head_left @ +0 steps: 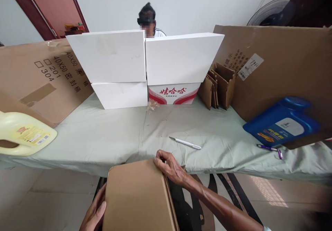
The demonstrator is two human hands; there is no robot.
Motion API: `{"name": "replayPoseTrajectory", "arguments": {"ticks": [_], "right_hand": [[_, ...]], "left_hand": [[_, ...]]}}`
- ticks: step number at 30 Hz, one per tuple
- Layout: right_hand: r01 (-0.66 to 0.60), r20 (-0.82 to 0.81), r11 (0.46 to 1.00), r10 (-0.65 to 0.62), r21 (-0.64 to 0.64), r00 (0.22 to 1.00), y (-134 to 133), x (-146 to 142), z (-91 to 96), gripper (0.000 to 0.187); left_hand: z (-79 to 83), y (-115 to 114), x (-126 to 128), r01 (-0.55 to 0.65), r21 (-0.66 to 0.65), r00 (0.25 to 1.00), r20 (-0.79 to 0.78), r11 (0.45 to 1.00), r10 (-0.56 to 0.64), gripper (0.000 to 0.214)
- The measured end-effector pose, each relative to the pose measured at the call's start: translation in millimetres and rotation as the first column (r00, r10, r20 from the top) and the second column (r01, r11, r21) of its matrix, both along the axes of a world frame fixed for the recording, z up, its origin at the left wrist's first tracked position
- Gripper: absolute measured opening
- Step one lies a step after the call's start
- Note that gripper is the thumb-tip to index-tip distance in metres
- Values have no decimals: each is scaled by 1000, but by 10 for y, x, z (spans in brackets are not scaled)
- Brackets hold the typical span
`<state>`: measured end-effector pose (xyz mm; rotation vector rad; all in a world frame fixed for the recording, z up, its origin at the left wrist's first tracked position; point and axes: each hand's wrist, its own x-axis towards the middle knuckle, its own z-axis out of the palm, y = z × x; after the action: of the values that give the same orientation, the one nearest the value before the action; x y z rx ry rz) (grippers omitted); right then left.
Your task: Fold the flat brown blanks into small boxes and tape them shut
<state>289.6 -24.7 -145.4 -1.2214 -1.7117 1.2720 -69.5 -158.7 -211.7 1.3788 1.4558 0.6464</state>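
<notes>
A brown cardboard box (137,196) is held between my two hands at the table's near edge. My left hand (95,210) presses along its left side, the fingers partly hidden behind it. At the far right corner, my right hand (169,165) grips the edge with bent fingers. Beyond the box lies a white pen-like tool (185,143) with a dark pointed tip, on the pale green tablecloth (121,130). Neither hand touches it.
Stacked white boxes (111,56) stand mid-table, with a person (147,20) behind them. Large cartons (33,75) flank both sides. A yellow jug (28,134) lies left; a blue bottle (282,122), purple pen (268,148) and folded cardboard pieces (224,85) are right.
</notes>
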Motion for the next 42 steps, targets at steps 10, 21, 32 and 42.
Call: {"name": "replayPoseTrajectory", "arguments": {"ticks": [10,21,32,42], "right_hand": [[175,-136,935,-225,-307,965,1093,-40,246,36],[113,4,955,-116,-274,993,1108,-1,186,40],[-178,71,796,169,579,983,443,263,1183,53],[-437,445,493,110,752,889,57,39,1054,31]], "left_hand": [[1546,481,91,188,475,975,-192,860,-108,103],[2020,929,408,491,789,835,-547,370,59,63],[2048,1113,520,694,699,657,-713,175,245,48],[2108,1078,711,770,574,589,-807,281,35,51]]}}
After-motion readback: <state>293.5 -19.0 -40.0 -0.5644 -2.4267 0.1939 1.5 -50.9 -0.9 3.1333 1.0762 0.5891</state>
